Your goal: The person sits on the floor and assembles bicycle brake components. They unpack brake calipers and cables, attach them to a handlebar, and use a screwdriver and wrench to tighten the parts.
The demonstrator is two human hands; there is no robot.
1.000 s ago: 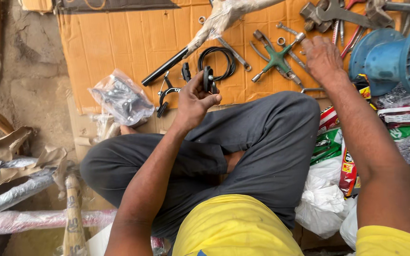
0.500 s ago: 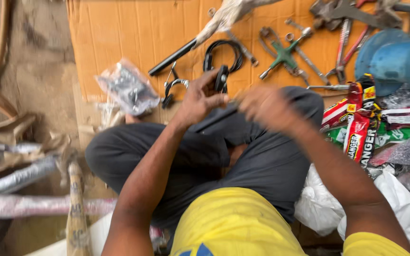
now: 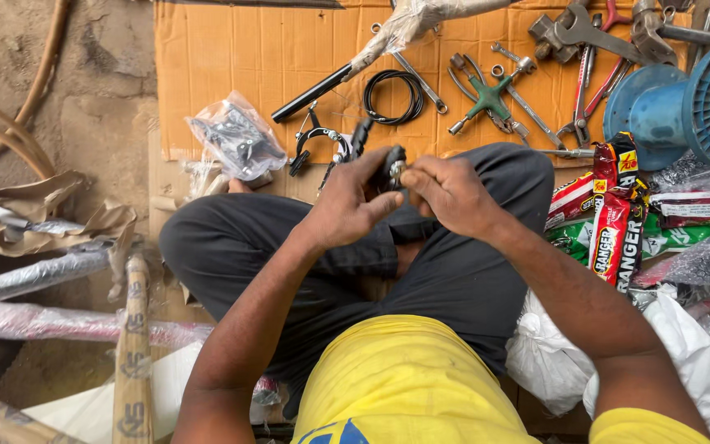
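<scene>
Over the person's crossed legs, the left hand [image 3: 347,201] and the right hand [image 3: 447,193] meet, both closed around a small black bicycle part [image 3: 394,168] with a metal end, held between the fingertips. Beyond it, on the cardboard sheet [image 3: 232,57], lie a black brake caliper [image 3: 318,144], a coiled black cable [image 3: 394,96] and a green cross wrench [image 3: 491,96].

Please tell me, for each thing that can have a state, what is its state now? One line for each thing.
small black part: held between both hands
left hand: closed on the part
right hand: fingers pinching the part
brake caliper: lying loose on the cardboard
black cable: coiled
plastic bag: holding dark parts, crumpled
cross wrench: lying flat
blue spool: on its side
</scene>
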